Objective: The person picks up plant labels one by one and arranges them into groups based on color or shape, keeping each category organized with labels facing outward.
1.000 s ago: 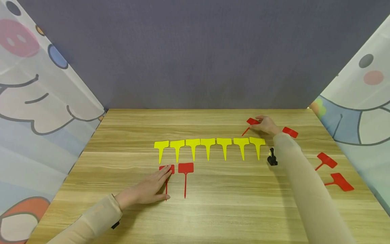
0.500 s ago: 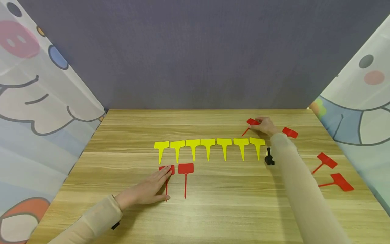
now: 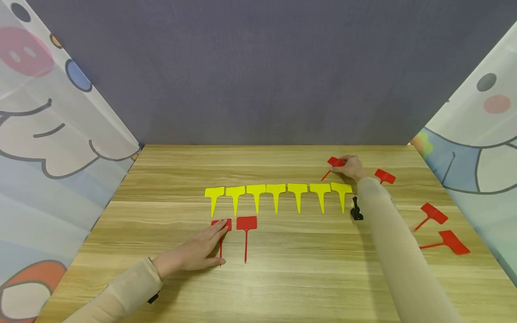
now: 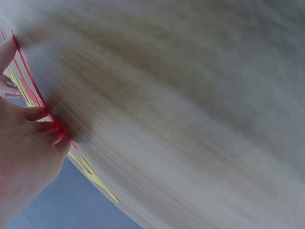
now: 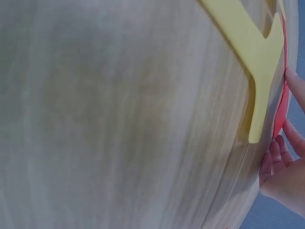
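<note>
My left hand (image 3: pixel 195 251) rests with its fingers fairly straight on a red T-shaped plant label (image 3: pixel 229 225), thumb near the tip of its stem. The fingers partly cover that label's head. A second red plant label (image 3: pixel 246 222) lies just to the right, stem toward me. Far back on the right, my right hand (image 3: pixel 351 168) pinches another red plant label (image 3: pixel 334 161) by its head and neck. In the right wrist view its thumb and a finger touch the red label (image 5: pixel 281 112), beyond a yellow plant label (image 5: pixel 262 71).
Several yellow plant labels (image 3: pixel 276 190) form a row across the middle of the wooden table (image 3: pixel 282 287). At the right lie more red labels (image 3: pixel 385 176), (image 3: pixel 434 213), and a red label (image 3: pixel 454 242). A grey wall (image 3: pixel 258 76) closes off the back.
My right forearm shifts slightly left, uncovering more of the red labels' stems beside it. Both hands otherwise keep their places on their labels.
</note>
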The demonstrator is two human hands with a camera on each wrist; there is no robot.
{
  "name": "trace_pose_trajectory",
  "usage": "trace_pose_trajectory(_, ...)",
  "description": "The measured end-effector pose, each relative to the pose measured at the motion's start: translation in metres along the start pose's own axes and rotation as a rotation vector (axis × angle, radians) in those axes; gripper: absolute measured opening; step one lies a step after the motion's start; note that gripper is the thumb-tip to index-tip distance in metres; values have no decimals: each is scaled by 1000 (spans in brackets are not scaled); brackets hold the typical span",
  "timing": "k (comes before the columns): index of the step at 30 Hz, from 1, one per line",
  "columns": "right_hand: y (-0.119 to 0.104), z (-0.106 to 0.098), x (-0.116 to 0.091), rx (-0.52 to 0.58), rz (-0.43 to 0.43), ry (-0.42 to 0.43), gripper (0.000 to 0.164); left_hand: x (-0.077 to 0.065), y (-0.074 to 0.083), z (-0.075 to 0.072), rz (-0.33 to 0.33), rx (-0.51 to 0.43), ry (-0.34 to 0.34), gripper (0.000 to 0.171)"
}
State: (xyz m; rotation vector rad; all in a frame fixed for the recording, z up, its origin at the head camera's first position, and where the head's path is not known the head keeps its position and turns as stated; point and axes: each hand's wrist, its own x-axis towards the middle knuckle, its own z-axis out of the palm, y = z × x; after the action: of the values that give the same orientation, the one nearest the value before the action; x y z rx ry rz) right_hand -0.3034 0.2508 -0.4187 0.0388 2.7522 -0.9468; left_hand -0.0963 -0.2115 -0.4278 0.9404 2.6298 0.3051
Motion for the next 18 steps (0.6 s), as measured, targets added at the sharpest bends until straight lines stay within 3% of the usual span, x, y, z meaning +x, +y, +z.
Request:
trace_pose_trajectory(8, 0, 3, 1, -21, 9, 48, 64, 0, 0, 0, -1, -2, 3, 83)
trace_pose_trajectory(15, 0, 7, 3, 152, -36, 66, 63, -1, 0, 0, 18, -6, 21, 82)
trace_pose_trajectory(18, 1, 8, 3, 177, -33, 88, 60, -1, -1, 1, 24, 0, 27, 81)
